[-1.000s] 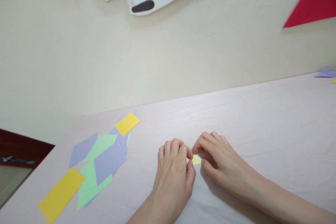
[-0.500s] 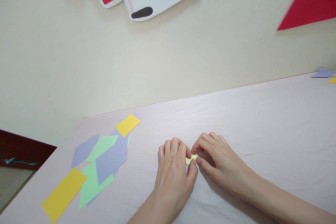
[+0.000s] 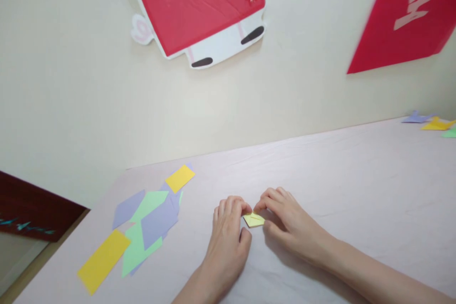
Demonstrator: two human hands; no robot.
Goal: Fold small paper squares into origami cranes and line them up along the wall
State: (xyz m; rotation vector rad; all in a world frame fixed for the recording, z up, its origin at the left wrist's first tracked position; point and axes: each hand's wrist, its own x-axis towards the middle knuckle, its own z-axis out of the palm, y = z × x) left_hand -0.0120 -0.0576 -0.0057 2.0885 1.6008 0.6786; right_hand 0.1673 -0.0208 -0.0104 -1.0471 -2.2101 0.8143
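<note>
A small piece of folded pale-yellow paper (image 3: pixel 253 220) lies low over the sheet between my hands, its creases and pointed shape showing. My left hand (image 3: pixel 228 240) has its bent index finger at the paper's upper left edge, while the thumb rests a little below, apart from it. On the other side, my right hand (image 3: pixel 290 221) is curled, index fingertip at the top of the paper and thumb at its right corner. Its remaining fingers bend above the index finger. Both hands hold the paper between them.
Left of my hands lies a spread of loose paper: yellow rectangles (image 3: pixel 104 261), purple sheets (image 3: pixel 159 222) and green sheets (image 3: pixel 142 249). Folded purple, yellow (image 3: pixel 438 124) and green pieces stand at the far right. Behind the cloth-covered surface (image 3: pixel 320 166) rises a wall with a red cutout (image 3: pixel 203 4).
My left thumb has drawn back from the paper, so more of its folded shape shows. My right index finger has come onto its top. The camera view has tilted up.
</note>
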